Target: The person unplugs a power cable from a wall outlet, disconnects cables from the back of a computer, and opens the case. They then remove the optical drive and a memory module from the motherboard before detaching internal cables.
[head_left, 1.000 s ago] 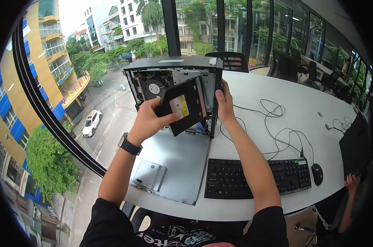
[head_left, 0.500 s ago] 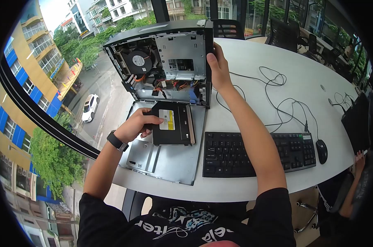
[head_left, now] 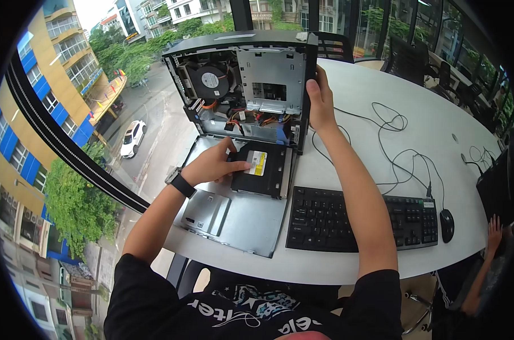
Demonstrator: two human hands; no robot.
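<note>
An open computer case stands upright on the table, its fan, cables and metal bracket showing. My right hand rests against the case's right side, fingers partly behind it. In front of the case lies a silver metal side panel. Over the panel's upper part is a black optical drive with a yellow and white label. My left hand grips the drive's left edge, thumb on top near the label and the other fingers partly hidden.
A black keyboard and a mouse sit to the right of the panel. Loose black cables run across the white table. At the far right are a dark screen and another person's hand.
The view has shifted, so the whole scene sits further right. The drive lies slightly nearer the case over the panel, with my left hand still on it. My right hand stays on the case.
</note>
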